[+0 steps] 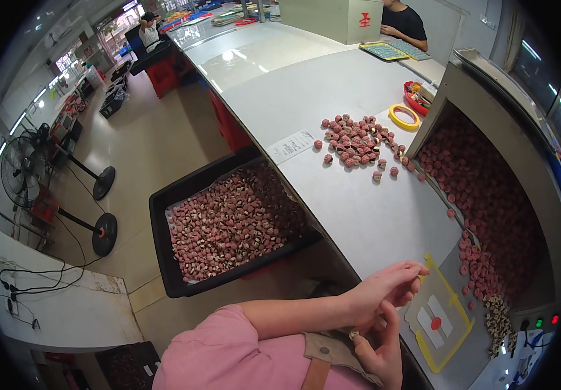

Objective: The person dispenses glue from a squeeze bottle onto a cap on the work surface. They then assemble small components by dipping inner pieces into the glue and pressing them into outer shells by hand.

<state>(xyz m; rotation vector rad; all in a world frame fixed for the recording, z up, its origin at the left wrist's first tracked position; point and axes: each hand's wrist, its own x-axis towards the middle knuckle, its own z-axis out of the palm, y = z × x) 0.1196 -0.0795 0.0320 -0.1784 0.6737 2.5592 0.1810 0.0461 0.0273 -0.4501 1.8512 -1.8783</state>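
1. Pink sleeve [212,344] low in the frame: from it the person's left hand [391,284] reaches right of bottom centre, fingers curled, close over the right hand [383,351].
2. A small pale-brown piece [354,334] shows against the right hand, lower centre; I can't tell whether it's pinched, or whether the left has anything.
3. Just beside them, lower right, lies a yellow-edged panel [460,339].
4. Reddish ball-like pieces [348,143] are heaped on the white tabletop [358,214], upper right; more fill a black tray [160,227], left of centre.
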